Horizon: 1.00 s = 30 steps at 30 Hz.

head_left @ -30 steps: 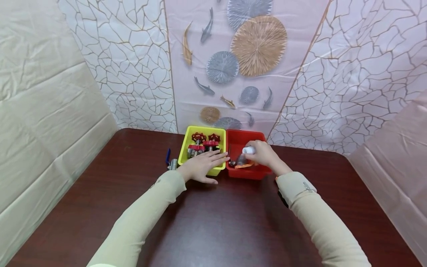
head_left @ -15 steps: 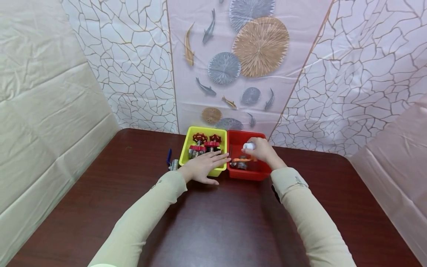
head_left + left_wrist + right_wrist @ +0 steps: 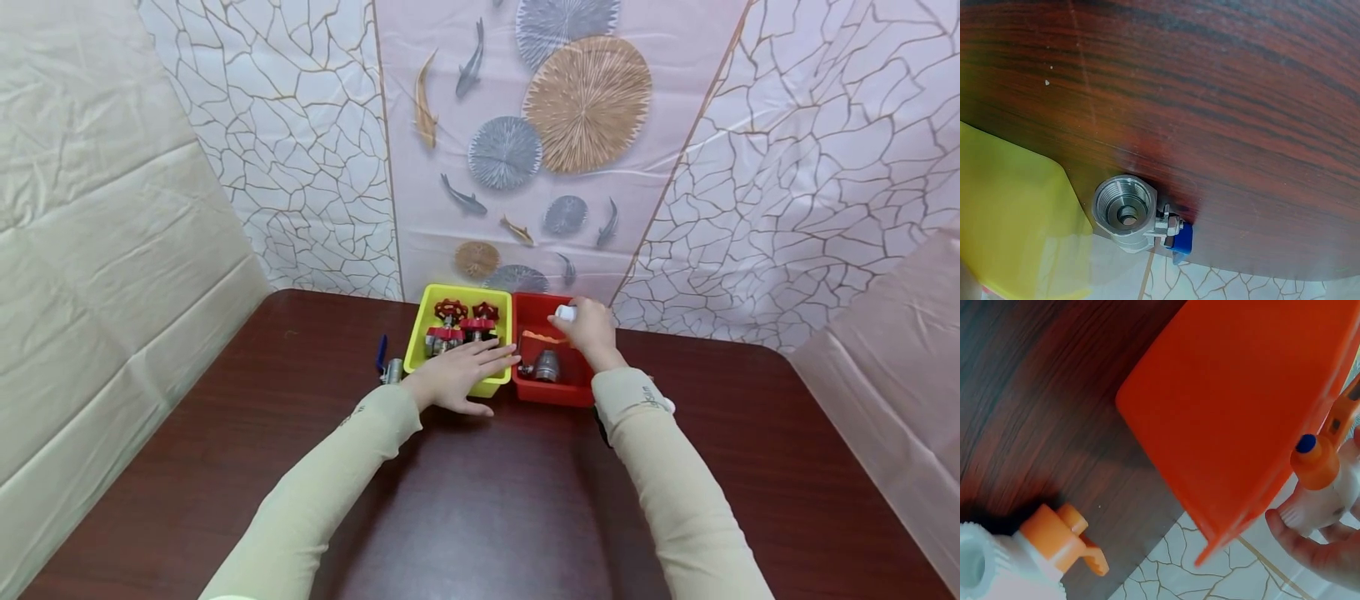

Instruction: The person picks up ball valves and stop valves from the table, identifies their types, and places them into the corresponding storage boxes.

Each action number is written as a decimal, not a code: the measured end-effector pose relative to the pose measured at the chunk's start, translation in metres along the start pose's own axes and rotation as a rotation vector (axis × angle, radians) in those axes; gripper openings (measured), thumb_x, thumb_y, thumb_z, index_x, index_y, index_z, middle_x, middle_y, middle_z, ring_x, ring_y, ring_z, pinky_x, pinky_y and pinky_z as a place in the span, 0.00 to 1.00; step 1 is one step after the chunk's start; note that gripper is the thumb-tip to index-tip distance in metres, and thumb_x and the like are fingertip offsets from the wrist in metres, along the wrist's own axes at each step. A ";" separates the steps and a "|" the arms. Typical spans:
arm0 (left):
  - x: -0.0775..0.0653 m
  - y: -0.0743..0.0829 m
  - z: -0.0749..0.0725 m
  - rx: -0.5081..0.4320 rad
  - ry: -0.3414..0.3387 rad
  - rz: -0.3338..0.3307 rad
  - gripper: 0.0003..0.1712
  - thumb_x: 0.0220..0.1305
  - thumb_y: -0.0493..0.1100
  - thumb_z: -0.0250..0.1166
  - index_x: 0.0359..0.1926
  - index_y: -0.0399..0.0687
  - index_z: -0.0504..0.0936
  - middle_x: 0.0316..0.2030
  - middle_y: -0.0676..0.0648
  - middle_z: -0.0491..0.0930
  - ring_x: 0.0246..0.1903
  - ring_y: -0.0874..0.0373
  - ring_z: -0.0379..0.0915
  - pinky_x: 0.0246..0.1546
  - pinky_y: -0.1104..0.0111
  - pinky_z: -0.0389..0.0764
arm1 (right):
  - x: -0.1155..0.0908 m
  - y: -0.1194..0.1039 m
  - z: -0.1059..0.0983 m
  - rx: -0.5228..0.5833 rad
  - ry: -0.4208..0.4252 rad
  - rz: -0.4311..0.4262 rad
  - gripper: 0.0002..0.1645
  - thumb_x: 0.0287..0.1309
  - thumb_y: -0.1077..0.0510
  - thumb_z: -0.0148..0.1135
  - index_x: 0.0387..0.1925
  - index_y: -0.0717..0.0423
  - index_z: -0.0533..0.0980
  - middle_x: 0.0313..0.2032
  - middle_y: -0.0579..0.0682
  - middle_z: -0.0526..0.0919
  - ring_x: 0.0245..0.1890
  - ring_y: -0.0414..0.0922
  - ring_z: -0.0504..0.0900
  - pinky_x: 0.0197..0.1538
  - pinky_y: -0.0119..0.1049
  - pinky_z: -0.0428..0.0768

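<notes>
My right hand [image 3: 591, 327] grips a white plastic ball valve [image 3: 1329, 499] with an orange handle, over the back right of the red bin [image 3: 551, 395]. In the head view the orange handle [image 3: 543, 337] points left across the bin. A grey metal fitting [image 3: 547, 367] stands inside near the front, beside a small metal part [image 3: 525, 369]. My left hand [image 3: 457, 377] lies with spread, straight fingers over the front edge of the yellow bin [image 3: 491, 387]. That bin holds several valves with red handwheels [image 3: 452, 312].
Left of the yellow bin stands a steel ball valve [image 3: 1125, 209] with a blue handle [image 3: 1182, 242]. Another white valve [image 3: 1029, 565] with an orange handle is on the table right of the red bin, mostly behind my right sleeve in the head view. A patterned cloth [image 3: 495, 208] hangs behind.
My right hand has moved slightly back and right with the white valve. Its orange handle swung toward the back, uncovering the grey fitting. The left hand has stayed put.
</notes>
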State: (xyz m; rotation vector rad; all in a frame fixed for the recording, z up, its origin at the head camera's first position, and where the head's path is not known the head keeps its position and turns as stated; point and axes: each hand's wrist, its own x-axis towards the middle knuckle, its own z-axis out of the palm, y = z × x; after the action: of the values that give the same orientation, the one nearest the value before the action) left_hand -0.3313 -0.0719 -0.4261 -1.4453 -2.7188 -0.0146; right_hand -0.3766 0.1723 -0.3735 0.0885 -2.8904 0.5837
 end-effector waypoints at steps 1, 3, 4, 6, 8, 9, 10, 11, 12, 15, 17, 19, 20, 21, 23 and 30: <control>0.000 0.000 0.000 0.003 0.001 0.000 0.52 0.57 0.69 0.57 0.74 0.54 0.46 0.74 0.50 0.45 0.73 0.47 0.44 0.72 0.58 0.48 | 0.000 -0.001 0.001 0.003 0.006 0.008 0.28 0.56 0.46 0.63 0.47 0.67 0.75 0.43 0.64 0.81 0.40 0.58 0.77 0.43 0.49 0.75; 0.001 0.000 0.001 0.003 0.001 -0.001 0.52 0.57 0.69 0.57 0.74 0.55 0.46 0.74 0.51 0.45 0.73 0.47 0.44 0.72 0.58 0.48 | 0.000 -0.001 0.003 0.011 0.005 0.027 0.27 0.57 0.47 0.63 0.47 0.66 0.75 0.42 0.64 0.80 0.40 0.57 0.76 0.42 0.48 0.75; 0.001 0.000 0.001 0.000 0.003 0.000 0.52 0.57 0.69 0.57 0.74 0.55 0.46 0.74 0.51 0.45 0.73 0.47 0.44 0.72 0.58 0.48 | 0.001 -0.001 0.004 0.012 0.004 0.033 0.27 0.57 0.47 0.63 0.47 0.66 0.75 0.42 0.64 0.80 0.39 0.56 0.76 0.42 0.47 0.76; 0.002 0.001 0.000 -0.008 0.007 0.003 0.52 0.57 0.68 0.58 0.74 0.55 0.46 0.74 0.50 0.45 0.73 0.47 0.44 0.72 0.58 0.48 | 0.001 0.000 0.006 0.011 -0.005 0.053 0.27 0.57 0.47 0.63 0.47 0.65 0.75 0.43 0.63 0.80 0.40 0.56 0.75 0.42 0.47 0.76; 0.002 0.001 0.000 -0.012 0.011 0.008 0.52 0.57 0.68 0.58 0.74 0.54 0.47 0.74 0.49 0.46 0.72 0.46 0.44 0.72 0.57 0.49 | 0.001 -0.001 0.007 0.011 -0.018 0.068 0.27 0.57 0.47 0.63 0.48 0.65 0.75 0.43 0.63 0.80 0.41 0.56 0.75 0.42 0.47 0.77; 0.002 0.001 0.000 -0.009 0.009 0.008 0.52 0.57 0.68 0.58 0.74 0.54 0.47 0.74 0.49 0.46 0.72 0.46 0.44 0.72 0.57 0.49 | 0.001 -0.001 0.008 0.011 -0.025 0.073 0.27 0.57 0.47 0.63 0.48 0.65 0.75 0.44 0.63 0.80 0.41 0.57 0.75 0.42 0.47 0.77; 0.002 0.000 0.000 -0.007 0.009 0.008 0.52 0.57 0.68 0.58 0.74 0.54 0.47 0.74 0.49 0.46 0.72 0.46 0.44 0.72 0.57 0.49 | 0.002 -0.002 0.008 0.009 -0.028 0.074 0.27 0.57 0.47 0.63 0.48 0.65 0.75 0.44 0.63 0.80 0.42 0.57 0.75 0.43 0.47 0.77; 0.001 0.000 0.000 -0.003 0.006 0.006 0.52 0.57 0.68 0.58 0.74 0.54 0.47 0.74 0.49 0.46 0.73 0.47 0.44 0.72 0.57 0.49 | 0.002 -0.002 0.009 0.008 -0.030 0.075 0.28 0.57 0.47 0.63 0.49 0.66 0.75 0.45 0.64 0.80 0.43 0.58 0.75 0.43 0.48 0.77; 0.001 0.000 0.000 0.001 0.004 0.004 0.52 0.57 0.69 0.57 0.74 0.54 0.46 0.74 0.49 0.46 0.73 0.47 0.44 0.72 0.58 0.49 | 0.002 -0.003 0.010 0.008 -0.031 0.077 0.28 0.57 0.47 0.63 0.49 0.66 0.75 0.45 0.64 0.80 0.43 0.58 0.75 0.44 0.48 0.77; 0.000 0.000 0.001 0.004 0.007 0.004 0.52 0.57 0.69 0.57 0.74 0.54 0.46 0.74 0.50 0.46 0.73 0.47 0.44 0.72 0.58 0.49 | 0.004 -0.004 0.012 0.002 -0.023 0.084 0.27 0.57 0.48 0.63 0.49 0.66 0.75 0.46 0.63 0.80 0.44 0.58 0.76 0.46 0.49 0.77; 0.000 -0.001 0.001 -0.001 0.011 0.007 0.52 0.57 0.68 0.58 0.74 0.54 0.46 0.74 0.49 0.47 0.72 0.46 0.44 0.72 0.58 0.49 | 0.006 -0.005 0.013 0.003 -0.014 0.090 0.27 0.56 0.48 0.63 0.48 0.66 0.76 0.45 0.64 0.79 0.45 0.58 0.76 0.47 0.49 0.77; -0.001 -0.001 0.001 -0.002 0.009 0.003 0.52 0.57 0.68 0.58 0.74 0.54 0.46 0.74 0.49 0.47 0.72 0.46 0.44 0.72 0.58 0.49 | 0.008 -0.006 0.014 -0.002 -0.014 0.096 0.26 0.56 0.48 0.64 0.47 0.66 0.76 0.45 0.64 0.79 0.45 0.58 0.75 0.49 0.50 0.76; -0.001 -0.002 0.001 -0.005 0.007 -0.002 0.52 0.57 0.69 0.58 0.74 0.55 0.46 0.74 0.49 0.46 0.72 0.46 0.44 0.72 0.58 0.49 | 0.009 -0.006 0.015 -0.008 -0.016 0.096 0.26 0.56 0.48 0.64 0.46 0.67 0.76 0.44 0.64 0.79 0.45 0.59 0.75 0.50 0.50 0.75; -0.001 -0.002 0.001 -0.005 0.006 -0.005 0.52 0.57 0.69 0.58 0.74 0.55 0.46 0.74 0.49 0.46 0.73 0.47 0.44 0.72 0.58 0.49 | 0.010 -0.006 0.015 -0.015 -0.021 0.097 0.26 0.56 0.48 0.64 0.46 0.67 0.76 0.44 0.64 0.79 0.46 0.59 0.75 0.50 0.51 0.75; -0.001 -0.002 0.001 -0.003 0.007 -0.009 0.52 0.57 0.69 0.58 0.74 0.55 0.46 0.74 0.50 0.46 0.73 0.47 0.43 0.72 0.58 0.49 | 0.013 -0.006 0.017 -0.031 -0.038 0.097 0.26 0.56 0.48 0.64 0.45 0.67 0.76 0.44 0.65 0.79 0.46 0.61 0.74 0.51 0.52 0.74; 0.000 -0.002 0.002 0.007 0.016 -0.004 0.52 0.57 0.69 0.58 0.74 0.56 0.45 0.74 0.51 0.45 0.73 0.47 0.43 0.72 0.58 0.49 | 0.019 -0.002 0.022 -0.089 -0.093 0.096 0.28 0.56 0.47 0.63 0.47 0.67 0.75 0.45 0.65 0.79 0.48 0.62 0.75 0.54 0.53 0.74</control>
State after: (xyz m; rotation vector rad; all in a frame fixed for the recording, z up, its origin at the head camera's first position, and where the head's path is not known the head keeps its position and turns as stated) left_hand -0.3326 -0.0732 -0.4284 -1.4322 -2.7060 -0.0169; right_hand -0.3986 0.1616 -0.3889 -0.0374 -3.0205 0.4774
